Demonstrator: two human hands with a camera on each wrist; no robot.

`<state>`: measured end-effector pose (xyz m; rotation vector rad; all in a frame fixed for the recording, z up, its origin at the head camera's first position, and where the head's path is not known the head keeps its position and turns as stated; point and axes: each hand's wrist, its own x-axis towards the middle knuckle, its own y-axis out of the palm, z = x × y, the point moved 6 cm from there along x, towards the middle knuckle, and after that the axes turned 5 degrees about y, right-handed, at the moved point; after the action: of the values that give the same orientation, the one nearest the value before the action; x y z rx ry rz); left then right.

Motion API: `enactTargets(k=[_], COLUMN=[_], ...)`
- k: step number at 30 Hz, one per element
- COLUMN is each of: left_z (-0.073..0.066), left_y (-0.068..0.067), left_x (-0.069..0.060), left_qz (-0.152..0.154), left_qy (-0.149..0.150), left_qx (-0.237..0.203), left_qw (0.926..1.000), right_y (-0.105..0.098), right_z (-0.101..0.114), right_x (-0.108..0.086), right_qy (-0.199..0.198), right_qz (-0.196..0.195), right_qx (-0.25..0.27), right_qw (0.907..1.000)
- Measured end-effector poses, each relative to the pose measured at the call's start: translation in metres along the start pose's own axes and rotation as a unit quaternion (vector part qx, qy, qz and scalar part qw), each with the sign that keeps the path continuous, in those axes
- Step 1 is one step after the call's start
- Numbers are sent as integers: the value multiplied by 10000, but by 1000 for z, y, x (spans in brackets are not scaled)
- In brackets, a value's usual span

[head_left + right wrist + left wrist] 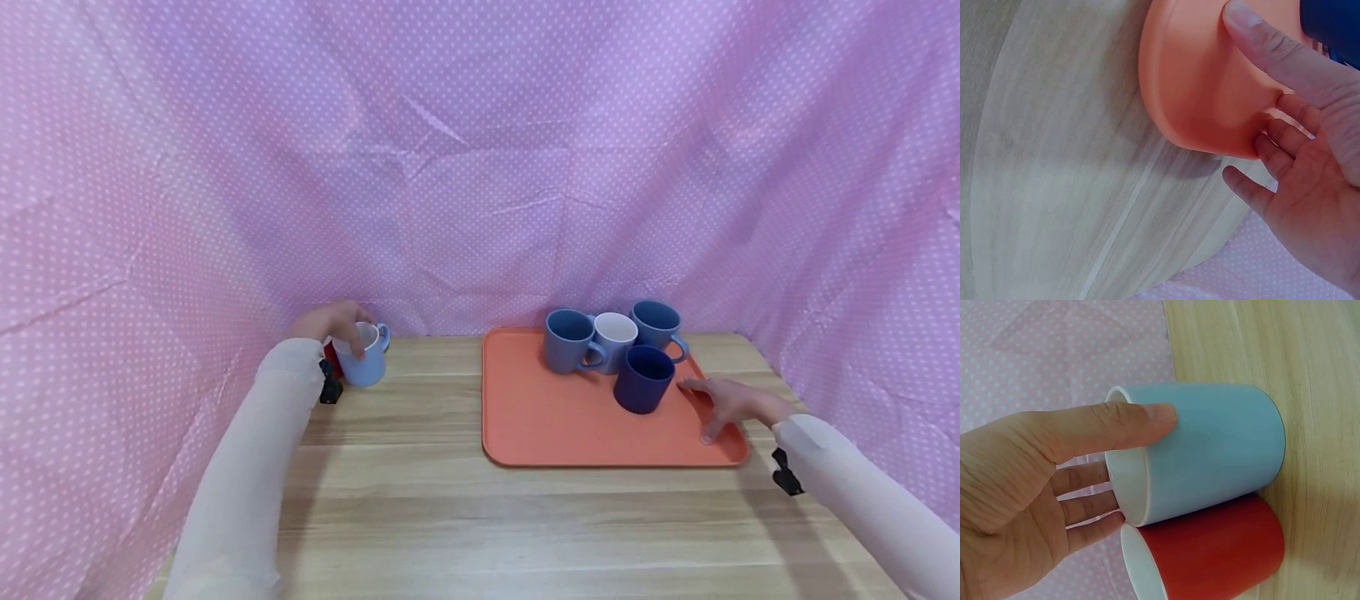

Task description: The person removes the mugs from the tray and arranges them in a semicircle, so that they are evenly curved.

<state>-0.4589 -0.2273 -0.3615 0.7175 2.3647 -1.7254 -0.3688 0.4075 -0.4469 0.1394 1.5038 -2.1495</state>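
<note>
At the table's far left, my left hand (336,322) holds a light blue mug (364,368) from above by its rim. In the left wrist view its thumb (1129,422) lies on the outer wall, with the other fingers partly hidden behind the rim. A red mug (1219,550) with a white inside touches the light blue one. On the right, my right hand (733,400) is spread over the right end of an orange tray (540,425), thumb and fingertips at its surface and edge. Nearest to it on the tray stands a navy mug (642,390).
Behind the navy mug stand a grey-blue mug (567,346), a white-rimmed pale blue mug (613,337) and another grey-blue mug (655,323), close together. A pink dotted cloth (480,208) hangs behind the wooden table (420,508) and at both sides.
</note>
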Motion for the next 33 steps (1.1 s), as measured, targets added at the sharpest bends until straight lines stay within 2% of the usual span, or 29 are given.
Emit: enactTargets(k=[4, 7, 11, 15, 18, 23, 28, 31, 33], left_z=[-4, -9, -24, -49, -74, -125, -183, -217, -238], left_y=[1, 3, 7, 12, 16, 23, 34, 42, 47], left_x=[-2, -3, 0, 9, 18, 29, 38, 44, 47], left_qz=[-10, -43, -80, -162, -196, -191, -268, -260, -208], left_qy=[-81, -14, 325, 810, 1132, 1728, 2562, 2903, 3023], left_qx=[41, 73, -14, 154, 409, 419, 596, 570, 523], left_qw=[10000, 10000, 9994, 9965, 9925, 9839, 9644, 9549, 9515], right_y=[0, 0, 1, 1, 1, 0, 1, 2, 2], right_z=[-1, -1, -3, -3, -2, -2, -4, -4, -4], right_x=[-1, -2, -2, -3, -3, -2, 0, 1, 1], right_qy=[-20, 19, 110, 115, 57, -49, -19, 35, 71], right_qz=[10, 31, 68, 87, 73, 5, 38, 50, 53], right_qx=[2, 13, -1, -28, 10, -11, -29, -47, -58], right_qw=[10000, 10000, 9999, 9999, 10000, 10000, 10000, 10000, 9999])
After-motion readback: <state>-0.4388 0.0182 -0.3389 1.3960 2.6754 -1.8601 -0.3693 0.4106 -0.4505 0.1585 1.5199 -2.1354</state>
